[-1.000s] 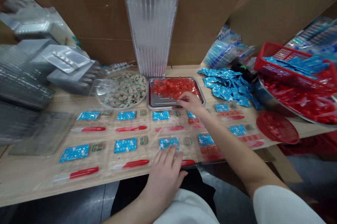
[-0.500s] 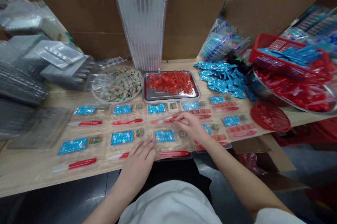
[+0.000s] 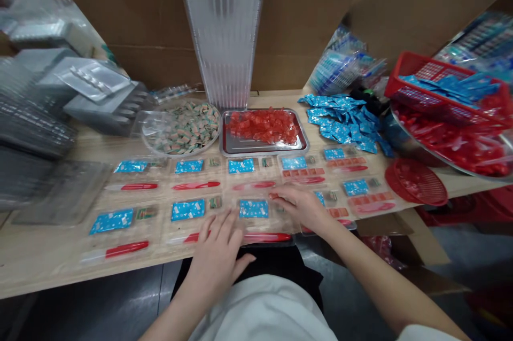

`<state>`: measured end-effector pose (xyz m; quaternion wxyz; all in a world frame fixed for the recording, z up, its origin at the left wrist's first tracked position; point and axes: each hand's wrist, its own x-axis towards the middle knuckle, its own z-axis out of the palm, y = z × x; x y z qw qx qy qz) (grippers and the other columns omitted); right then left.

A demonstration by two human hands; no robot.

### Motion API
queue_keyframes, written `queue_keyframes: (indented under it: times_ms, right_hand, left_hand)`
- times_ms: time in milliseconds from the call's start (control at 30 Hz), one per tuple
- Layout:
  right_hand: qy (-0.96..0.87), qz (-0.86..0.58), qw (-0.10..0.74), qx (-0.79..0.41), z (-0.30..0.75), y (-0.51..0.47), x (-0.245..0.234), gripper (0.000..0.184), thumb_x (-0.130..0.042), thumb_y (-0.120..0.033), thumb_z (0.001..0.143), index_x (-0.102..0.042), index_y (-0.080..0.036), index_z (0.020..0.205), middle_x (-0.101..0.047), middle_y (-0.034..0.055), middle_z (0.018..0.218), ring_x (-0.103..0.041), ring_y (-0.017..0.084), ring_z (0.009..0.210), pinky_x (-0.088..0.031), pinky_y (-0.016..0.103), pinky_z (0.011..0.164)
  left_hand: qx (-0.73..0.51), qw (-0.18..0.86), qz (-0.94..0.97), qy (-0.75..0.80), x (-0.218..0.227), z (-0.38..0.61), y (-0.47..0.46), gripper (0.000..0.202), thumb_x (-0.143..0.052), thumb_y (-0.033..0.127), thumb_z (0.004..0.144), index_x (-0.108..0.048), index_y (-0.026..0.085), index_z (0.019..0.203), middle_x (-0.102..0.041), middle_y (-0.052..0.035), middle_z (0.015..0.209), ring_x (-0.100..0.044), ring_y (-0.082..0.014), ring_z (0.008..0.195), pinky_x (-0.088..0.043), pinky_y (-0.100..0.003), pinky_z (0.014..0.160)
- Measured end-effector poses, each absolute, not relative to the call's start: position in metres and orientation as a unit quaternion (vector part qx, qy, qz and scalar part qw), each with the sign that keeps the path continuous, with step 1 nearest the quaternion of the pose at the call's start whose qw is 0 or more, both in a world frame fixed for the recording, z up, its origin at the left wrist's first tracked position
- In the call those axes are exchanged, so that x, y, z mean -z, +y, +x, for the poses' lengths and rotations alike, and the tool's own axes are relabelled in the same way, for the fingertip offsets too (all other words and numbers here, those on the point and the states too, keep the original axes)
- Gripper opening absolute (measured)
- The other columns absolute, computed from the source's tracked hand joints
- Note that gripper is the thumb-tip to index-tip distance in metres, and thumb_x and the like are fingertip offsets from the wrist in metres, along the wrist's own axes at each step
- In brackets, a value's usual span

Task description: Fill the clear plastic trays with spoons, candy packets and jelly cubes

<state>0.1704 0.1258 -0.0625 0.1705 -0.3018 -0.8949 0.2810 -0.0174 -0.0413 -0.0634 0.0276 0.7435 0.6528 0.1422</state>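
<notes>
While the left hand (image 3: 218, 250) lies spread, the right hand (image 3: 300, 206) pinches a red piece (image 3: 273, 196).

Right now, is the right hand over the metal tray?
No, the right hand is over clear packs in front of the metal tray.

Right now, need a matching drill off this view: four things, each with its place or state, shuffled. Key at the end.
1. Metal tray
2. Left hand
3. Round dish
4. Right hand

A. Holds green-beige pieces
B. Pinches a small red piece
C. Over the table's front edge, fingers spread
D. Holds a red heap

Pairs: 1-D, 2-C, 3-A, 4-B
</notes>
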Motion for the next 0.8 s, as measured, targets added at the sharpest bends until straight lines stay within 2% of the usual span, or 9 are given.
queue_keyframes:
  times_ms: [67, 167, 267, 433, 633, 800]
  right_hand:
    - [-0.901, -0.292, 0.169, -0.274, 0.17, 0.125, 0.06, 0.015, -0.056, -0.022, 0.085, -0.065, -0.022, 0.097, -0.07, 0.0033, 0.09, -0.061, 0.017, 0.083, -0.047, 0.03, 0.077]
    - [-0.909, -0.28, 0.169, -0.259, 0.17, 0.126, 0.057, 0.012, -0.06, -0.022, 0.083, -0.065, -0.021, 0.094, -0.069, 0.0031, 0.086, -0.059, 0.017, 0.082, -0.046, 0.031, 0.077]
    - [-0.909, -0.283, 0.172, -0.253, 0.169, 0.127, 0.056, 0.009, -0.062, -0.022, 0.081, -0.065, -0.021, 0.089, -0.069, 0.0027, 0.084, -0.057, 0.018, 0.084, -0.045, 0.032, 0.079]
    - [-0.888, -0.332, 0.196, -0.253, 0.163, 0.13, 0.057, 0.01, -0.064, -0.022, 0.08, -0.064, -0.021, 0.09, -0.069, 0.0023, 0.085, -0.057, 0.018, 0.084, -0.043, 0.033, 0.079]
    - [-0.915, -0.295, 0.148, -0.231, 0.162, 0.127, 0.049, 0.006, -0.066, -0.019, 0.078, -0.064, -0.018, 0.084, -0.065, 0.0037, 0.085, -0.056, 0.018, 0.083, -0.043, 0.034, 0.082]
    - [-0.924, -0.296, 0.14, -0.199, 0.161, 0.121, 0.041, 0.009, -0.058, -0.014, 0.082, -0.066, -0.018, 0.087, -0.066, 0.0049, 0.086, -0.057, 0.018, 0.085, -0.046, 0.034, 0.081]
  left_hand:
    - [-0.14, 0.034, 0.745, 0.651, 0.065, -0.01, -0.04, 0.031, -0.062, 0.039, 0.078, -0.059, 0.019, 0.101, -0.053, -0.0103, 0.132, -0.047, -0.0292, 0.122, -0.036, -0.047, 0.099]
    - [-0.134, 0.033, 0.731, 0.668, 0.068, -0.001, -0.035, 0.021, -0.062, 0.03, 0.079, -0.059, 0.018, 0.097, -0.056, -0.009, 0.129, -0.05, -0.0277, 0.118, -0.042, -0.043, 0.093]
    - [-0.131, 0.037, 0.719, 0.681, 0.069, 0.002, -0.033, 0.02, -0.063, 0.029, 0.078, -0.059, 0.018, 0.094, -0.055, -0.0086, 0.129, -0.05, -0.0291, 0.116, -0.044, -0.043, 0.091]
    - [-0.134, 0.039, 0.72, 0.68, 0.068, 0.004, -0.033, 0.026, -0.062, 0.035, 0.078, -0.059, 0.018, 0.097, -0.052, -0.0095, 0.133, -0.048, -0.0305, 0.119, -0.044, -0.044, 0.09]
    - [-0.124, 0.019, 0.704, 0.699, 0.072, 0.01, -0.034, 0.022, -0.057, 0.034, 0.082, -0.06, 0.02, 0.099, -0.048, -0.0092, 0.137, -0.048, -0.0294, 0.12, -0.042, -0.045, 0.091]
    - [-0.107, 0.02, 0.704, 0.702, 0.072, 0.015, -0.034, 0.022, -0.057, 0.035, 0.083, -0.061, 0.021, 0.099, -0.042, -0.0113, 0.141, -0.046, -0.0299, 0.122, -0.04, -0.047, 0.091]
